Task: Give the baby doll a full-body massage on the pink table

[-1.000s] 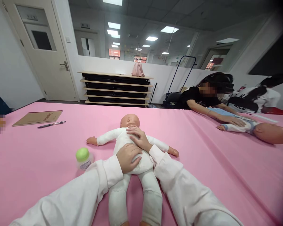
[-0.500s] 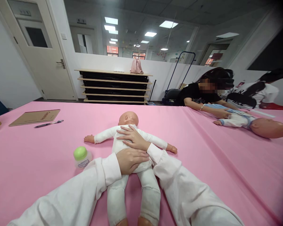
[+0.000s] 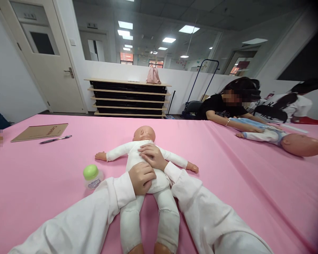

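Note:
A baby doll (image 3: 134,160) with a white cloth body lies stretched out in front of me, its head away from me and its arms spread to both sides. My left hand (image 3: 141,178) rests on the lower part of its torso, the fingers bent and the tips against the cloth. Higher up, my right hand (image 3: 154,157) lies on the upper torso with its fingers slightly curled and a little apart. Neither hand grips anything. Left of the doll stands a small clear jar (image 3: 93,180) with a green lid, close to my left sleeve.
A pink cloth (image 3: 214,183) covers the table. At the left lie a brown notebook (image 3: 39,132) and a pen (image 3: 55,139). Across at the right, a person in black (image 3: 217,107) has their arms over another doll (image 3: 299,143). Shelves (image 3: 127,95) stand behind.
My fingers were stretched flat on the doll and are now drawn in and bent. My left fingertips have pulled back leftward. The co-worker's hands have shifted slightly on their doll.

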Action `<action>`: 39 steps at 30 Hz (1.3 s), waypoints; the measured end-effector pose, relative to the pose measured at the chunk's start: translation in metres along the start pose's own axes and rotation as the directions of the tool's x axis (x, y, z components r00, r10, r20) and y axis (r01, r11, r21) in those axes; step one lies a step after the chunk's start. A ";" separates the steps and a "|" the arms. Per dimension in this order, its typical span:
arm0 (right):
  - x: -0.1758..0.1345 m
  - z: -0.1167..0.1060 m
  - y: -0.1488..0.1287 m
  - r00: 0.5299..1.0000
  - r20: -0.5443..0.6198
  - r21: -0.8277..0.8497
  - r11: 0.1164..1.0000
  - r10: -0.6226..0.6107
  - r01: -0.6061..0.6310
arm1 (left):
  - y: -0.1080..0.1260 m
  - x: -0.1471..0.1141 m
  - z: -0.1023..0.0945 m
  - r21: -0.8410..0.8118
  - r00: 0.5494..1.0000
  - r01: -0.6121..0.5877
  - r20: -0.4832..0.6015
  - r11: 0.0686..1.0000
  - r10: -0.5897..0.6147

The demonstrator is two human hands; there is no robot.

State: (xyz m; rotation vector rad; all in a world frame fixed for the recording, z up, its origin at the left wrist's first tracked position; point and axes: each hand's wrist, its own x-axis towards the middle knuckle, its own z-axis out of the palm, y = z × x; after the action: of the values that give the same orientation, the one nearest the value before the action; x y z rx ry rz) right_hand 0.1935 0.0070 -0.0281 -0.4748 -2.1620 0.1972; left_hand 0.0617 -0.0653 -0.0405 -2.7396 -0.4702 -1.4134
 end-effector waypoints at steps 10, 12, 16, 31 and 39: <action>0.015 -0.006 -0.012 0.880 0.474 -0.181 0.978 -0.006 0.104 | -0.003 -0.002 0.006 -0.134 0.975 -0.164 0.126 0.977 0.181; 0.012 -0.004 -0.009 0.926 0.377 -0.191 0.980 0.022 0.055 | -0.002 -0.001 0.005 -0.094 0.983 -0.141 0.106 0.985 0.151; 0.002 0.001 0.001 0.995 0.058 -0.122 0.990 0.079 -0.072 | -0.002 -0.003 0.003 0.042 0.998 -0.064 0.023 0.997 0.063; 0.009 -0.006 -0.011 0.888 0.446 -0.103 0.979 -0.114 0.177 | -0.002 -0.003 0.005 -0.137 0.957 -0.219 0.160 0.966 0.240; 0.006 0.000 -0.004 0.985 0.147 -0.245 0.968 0.093 -0.055 | -0.002 -0.002 0.004 -0.049 0.997 -0.045 0.064 0.998 0.048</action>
State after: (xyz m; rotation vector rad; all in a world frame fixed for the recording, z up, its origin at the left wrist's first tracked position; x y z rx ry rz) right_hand 0.1890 0.0055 -0.0229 -0.7001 -2.3375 0.0130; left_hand 0.0636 -0.0627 -0.0449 -2.8214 -0.3765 -1.3464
